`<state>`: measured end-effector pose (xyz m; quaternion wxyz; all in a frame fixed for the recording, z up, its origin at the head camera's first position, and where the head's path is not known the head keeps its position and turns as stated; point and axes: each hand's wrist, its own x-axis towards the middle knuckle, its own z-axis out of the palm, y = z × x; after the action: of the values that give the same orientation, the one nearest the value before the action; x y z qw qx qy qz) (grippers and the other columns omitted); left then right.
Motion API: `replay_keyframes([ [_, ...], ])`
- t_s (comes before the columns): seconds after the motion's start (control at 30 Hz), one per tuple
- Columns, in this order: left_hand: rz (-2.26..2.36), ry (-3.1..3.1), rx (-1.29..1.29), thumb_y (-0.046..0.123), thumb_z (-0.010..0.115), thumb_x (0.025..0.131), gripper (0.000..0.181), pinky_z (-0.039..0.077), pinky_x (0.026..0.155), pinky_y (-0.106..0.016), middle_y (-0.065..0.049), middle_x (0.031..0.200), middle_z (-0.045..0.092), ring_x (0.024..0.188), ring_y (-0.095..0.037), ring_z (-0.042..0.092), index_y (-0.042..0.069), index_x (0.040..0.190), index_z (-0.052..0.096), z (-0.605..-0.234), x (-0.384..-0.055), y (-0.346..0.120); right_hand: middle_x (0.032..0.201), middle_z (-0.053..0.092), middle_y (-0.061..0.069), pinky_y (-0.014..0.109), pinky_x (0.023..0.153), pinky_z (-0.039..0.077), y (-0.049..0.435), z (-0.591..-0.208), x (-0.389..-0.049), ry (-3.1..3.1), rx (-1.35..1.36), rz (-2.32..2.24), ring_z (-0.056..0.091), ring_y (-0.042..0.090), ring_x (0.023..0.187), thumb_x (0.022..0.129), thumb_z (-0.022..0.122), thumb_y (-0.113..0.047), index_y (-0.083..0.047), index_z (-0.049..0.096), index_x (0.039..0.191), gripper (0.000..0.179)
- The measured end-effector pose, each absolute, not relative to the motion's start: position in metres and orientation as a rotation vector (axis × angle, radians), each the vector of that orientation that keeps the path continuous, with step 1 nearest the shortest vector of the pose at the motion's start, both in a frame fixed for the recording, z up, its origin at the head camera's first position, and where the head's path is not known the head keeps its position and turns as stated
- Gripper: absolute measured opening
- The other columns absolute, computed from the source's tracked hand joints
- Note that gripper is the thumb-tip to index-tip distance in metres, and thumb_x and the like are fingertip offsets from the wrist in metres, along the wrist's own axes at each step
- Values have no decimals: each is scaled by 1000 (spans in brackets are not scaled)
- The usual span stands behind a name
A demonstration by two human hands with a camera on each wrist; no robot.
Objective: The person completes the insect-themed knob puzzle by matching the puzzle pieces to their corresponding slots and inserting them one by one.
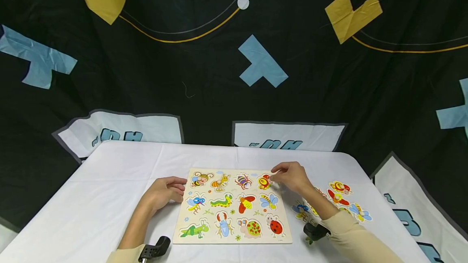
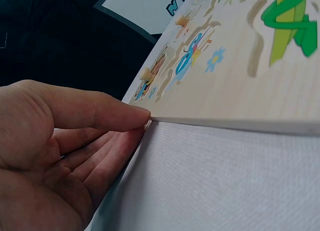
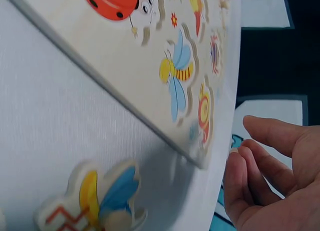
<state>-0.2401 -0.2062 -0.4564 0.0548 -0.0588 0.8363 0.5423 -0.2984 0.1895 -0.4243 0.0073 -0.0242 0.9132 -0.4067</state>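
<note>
A wooden peg-puzzle board [image 1: 234, 214] printed with insects lies flat on the table. My left hand [image 1: 166, 194] rests against its left edge near the far corner, fingers extended; thumb and fingers meet the rim in the left wrist view. A bee piece [image 2: 147, 83] with a wooden knob sits in its recess there. My right hand [image 1: 292, 175] hovers by the far right corner, beside the red-and-yellow bug picture [image 1: 264, 182]. In the right wrist view its thumb and curved fingers stand apart with nothing between them. The blue-winged bee picture [image 3: 175, 71] lies in a recess.
Several loose insect pieces lie right of the board, partly under the right forearm: a mosquito [image 1: 301, 210], a red-winged fly [image 1: 338, 198], a round bug [image 1: 340, 187] and a blue-winged bee [image 1: 360, 212]. A white cloth [image 1: 120, 173] covers the table; a black curtain [image 1: 204, 92] hangs behind.
</note>
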Motion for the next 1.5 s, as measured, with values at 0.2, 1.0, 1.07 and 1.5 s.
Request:
replay_keyframes([
  [0.2, 1640, 2540, -193, -8, 77, 68, 60, 51, 73, -28, -13, 105, 69, 86, -17, 65, -5, 127, 65, -456, -239, -207, 83, 72, 3, 28, 67, 49, 207, -419, -298, 2825, -57, -1262, 62, 16, 74, 81, 82, -18, -5, 77, 104, 27],
  [1.0, 1622, 2532, -214, -6, 77, 69, 59, 51, 75, -27, -11, 103, 70, 86, -17, 65, -2, 126, 66, -455, -242, -204, 98, 73, 8, 37, 78, 53, 272, -411, -287, 2772, 86, -1186, 62, 24, 87, 86, 78, -21, -4, 74, 115, 34],
  [1.07, 1629, 2533, -201, -7, 76, 68, 59, 51, 74, -27, -12, 103, 70, 86, -17, 65, -4, 127, 66, -455, -242, -205, 100, 73, 10, 36, 77, 52, 278, -412, -285, 2770, 88, -1179, 62, 24, 87, 86, 77, -21, -3, 74, 115, 34],
  [1.5, 1652, 2526, -180, -8, 77, 67, 61, 51, 73, -27, -14, 105, 69, 86, -17, 65, -6, 127, 64, -456, -241, -206, 104, 73, 9, 36, 78, 53, 304, -420, -277, 2733, 97, -1121, 61, 21, 87, 86, 76, -18, -3, 74, 112, 30],
])
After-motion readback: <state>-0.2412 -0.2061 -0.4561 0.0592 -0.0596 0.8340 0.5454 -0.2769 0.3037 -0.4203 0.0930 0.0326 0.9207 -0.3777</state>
